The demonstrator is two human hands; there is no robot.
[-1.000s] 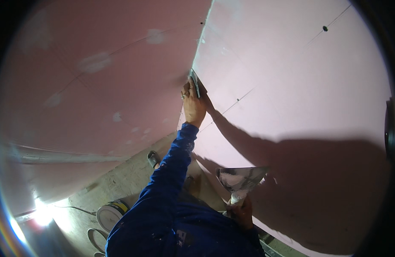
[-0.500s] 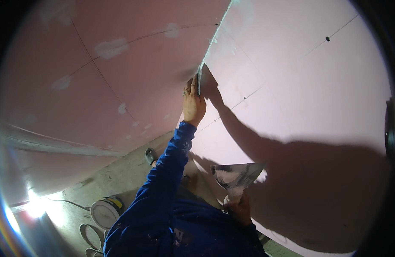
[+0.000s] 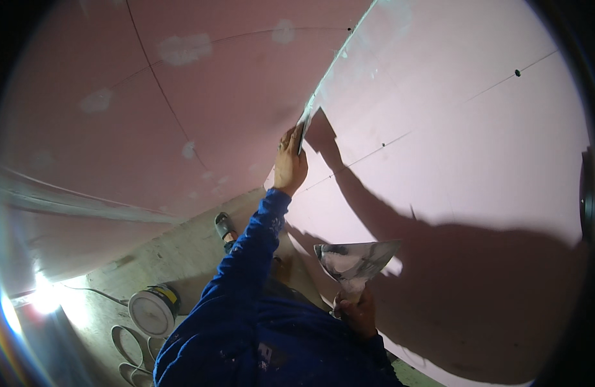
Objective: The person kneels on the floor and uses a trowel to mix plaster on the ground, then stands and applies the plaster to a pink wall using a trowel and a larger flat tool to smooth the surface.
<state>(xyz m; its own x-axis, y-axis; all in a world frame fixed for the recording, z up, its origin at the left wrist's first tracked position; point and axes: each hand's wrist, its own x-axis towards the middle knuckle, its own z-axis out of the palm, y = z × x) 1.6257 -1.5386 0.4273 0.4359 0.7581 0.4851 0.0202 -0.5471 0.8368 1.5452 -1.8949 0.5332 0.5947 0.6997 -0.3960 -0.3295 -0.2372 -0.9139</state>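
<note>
My left hand (image 3: 289, 169) reaches up to the inner corner where two pink wallboards meet. It is closed on a putty knife (image 3: 302, 135), whose blade shows edge-on against the corner joint (image 3: 328, 76); its handle is hidden by the fingers. A pale strip of filler runs up this joint above the blade. Lower down, close to my body, my right hand (image 3: 360, 314) grips the handle of a broad putty knife (image 3: 357, 259). Pinkish-white compound is smeared across that wide blade, which faces upward.
Filler patches (image 3: 184, 49) dot the left wallboard (image 3: 226, 122). The right wallboard (image 3: 452, 142) carries my shadow. On the floor stand a lidded bucket (image 3: 150, 313), a looped hose or cable (image 3: 120, 342) and a bright lamp (image 3: 47, 300). A foot in a grey shoe (image 3: 224, 224) shows near the wall.
My left hand and its putty knife have slid a little down along the corner joint. The view has shifted slightly; the right hand still holds the broad putty knife low.
</note>
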